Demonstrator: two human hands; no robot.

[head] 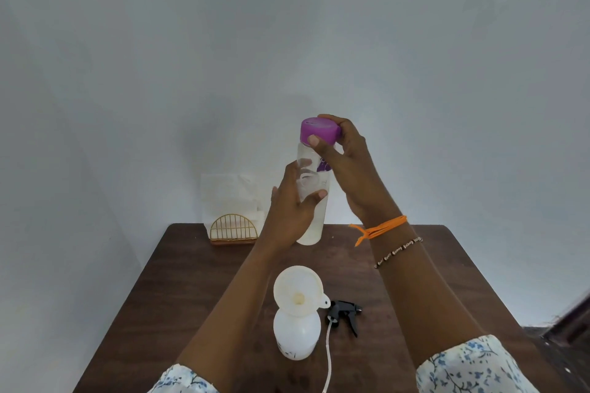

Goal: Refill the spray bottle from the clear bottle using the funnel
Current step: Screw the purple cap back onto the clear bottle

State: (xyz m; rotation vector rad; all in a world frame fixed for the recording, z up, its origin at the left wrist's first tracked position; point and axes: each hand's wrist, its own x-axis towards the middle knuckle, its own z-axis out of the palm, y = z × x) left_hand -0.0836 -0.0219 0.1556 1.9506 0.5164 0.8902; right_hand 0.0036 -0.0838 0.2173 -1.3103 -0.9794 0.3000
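Far L on dark wood-grain tabletop [198, 281]: gold wire napkin holder [234, 228] w/ white paper napkins [230, 191], against wall. L hand [292, 217] wraps mid-body of clear bottle [314, 182], fingers curled round it, thumb across front; bottle upright, held above tabletop's far edge. R hand [344, 166] on purple cap [319, 131], fingers and thumb pinching cap's rim; cap on, prob about to be unscrewed. Bottle smooth hard plastic, cylindrical, liquid inside so likely some weight, maybe slippery; mid-body grip looks right. Below: white funnel [298, 290], shallow cone w/ tab, seated in neck of white squat spray bottle [297, 333], opaque plastic, probably light and tippy. Just R of it, black trigger head [346, 314] w/ white dip tube [329, 357] lying flat.
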